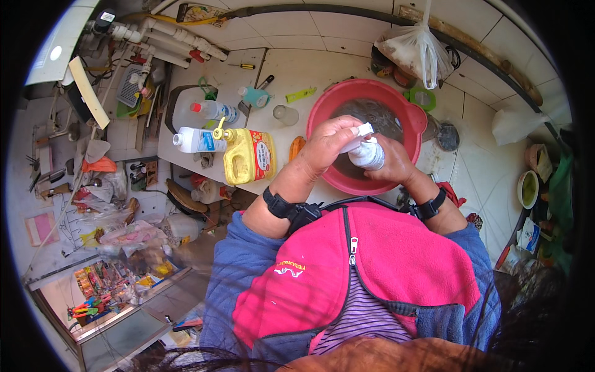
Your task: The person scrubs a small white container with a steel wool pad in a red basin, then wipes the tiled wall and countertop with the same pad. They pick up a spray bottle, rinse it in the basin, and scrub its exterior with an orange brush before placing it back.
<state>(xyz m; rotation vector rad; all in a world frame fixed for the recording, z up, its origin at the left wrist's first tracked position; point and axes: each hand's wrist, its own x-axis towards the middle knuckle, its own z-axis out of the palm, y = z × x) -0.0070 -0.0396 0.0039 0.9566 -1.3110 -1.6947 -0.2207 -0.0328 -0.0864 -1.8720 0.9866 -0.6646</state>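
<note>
Both hands meet above the left part of a red plastic basin with dark, murky water in it. My left hand is closed, its thumb and fingers pinching a white strip-like piece. Just below, a white rounded object sits in the grip of my right hand, whose fingers curl round its side. The white strip touches or joins the top of this object; I cannot tell which. The object's kind is not clear, as the fingers cover much of it.
Left of the basin stand a yellow pump jug, a white bottle, a clear bottle with a red cap and a glass. A white plastic bag hangs at the back right. A green container touches the basin's far side.
</note>
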